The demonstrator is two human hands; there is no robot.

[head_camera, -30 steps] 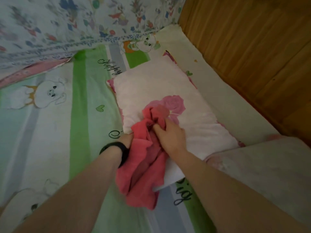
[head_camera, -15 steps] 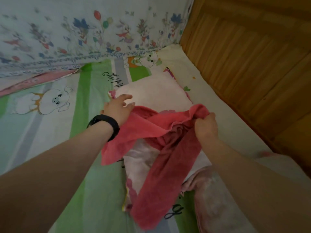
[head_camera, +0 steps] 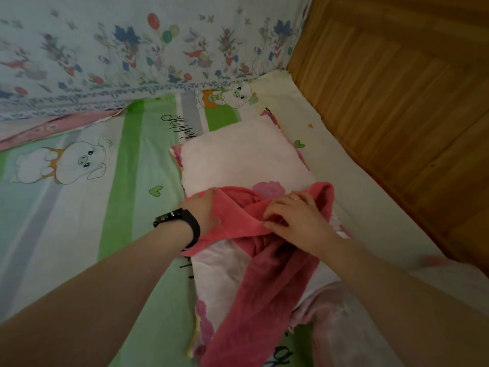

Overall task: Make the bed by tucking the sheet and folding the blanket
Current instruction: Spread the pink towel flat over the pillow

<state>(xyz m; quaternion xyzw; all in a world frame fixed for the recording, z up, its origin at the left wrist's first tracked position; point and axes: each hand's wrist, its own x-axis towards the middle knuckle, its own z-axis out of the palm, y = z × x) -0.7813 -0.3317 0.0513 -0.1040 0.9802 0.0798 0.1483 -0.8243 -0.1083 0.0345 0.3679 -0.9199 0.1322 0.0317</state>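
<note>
- Spreading the pink blanket (head_camera: 264,282) seemed the step; it lay draped across the pillow (head_camera: 243,160).
- Left hand (head_camera: 203,210) gripped its edge; right hand (head_camera: 296,218) pinched a fold with curled fingers.
- Next probably called for drawing the corners apart.

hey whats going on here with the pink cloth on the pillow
A person is laying a pink towel over a white floral pillow on the bed. The right hand pinches a fold of the towel near the pillow's middle. The left hand is at the towel's left edge, its fingers hidden under the cloth. The towel is bunched, not yet spread flat, and trails down the pillow's near end. The pillow lies on the cartoon-print sheet.
</note>
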